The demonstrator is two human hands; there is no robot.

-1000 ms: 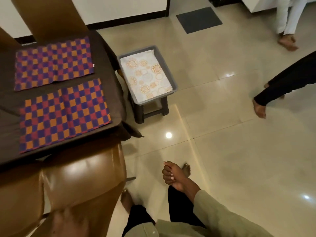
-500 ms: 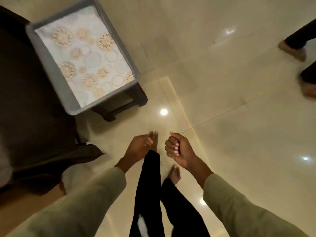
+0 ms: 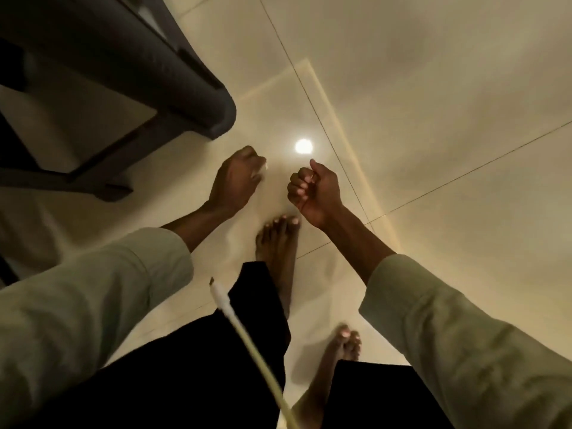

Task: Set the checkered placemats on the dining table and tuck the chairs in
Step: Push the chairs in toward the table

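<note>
Placemats and dining table lie out of view; only glossy floor and a grey tray's rim show. Left hand and right hand are curled loosely, empty. Best look up, find a chair, grasp its back squarely.

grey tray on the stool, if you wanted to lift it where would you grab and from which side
Probably by the rounded rim at the near corner of the grey tray, coming from its floor side, where the left hand already is. The rim overhangs the dark stool there, leaving room for fingers underneath. A second hold on the opposite rim would keep it level; that side is out of view.
</note>
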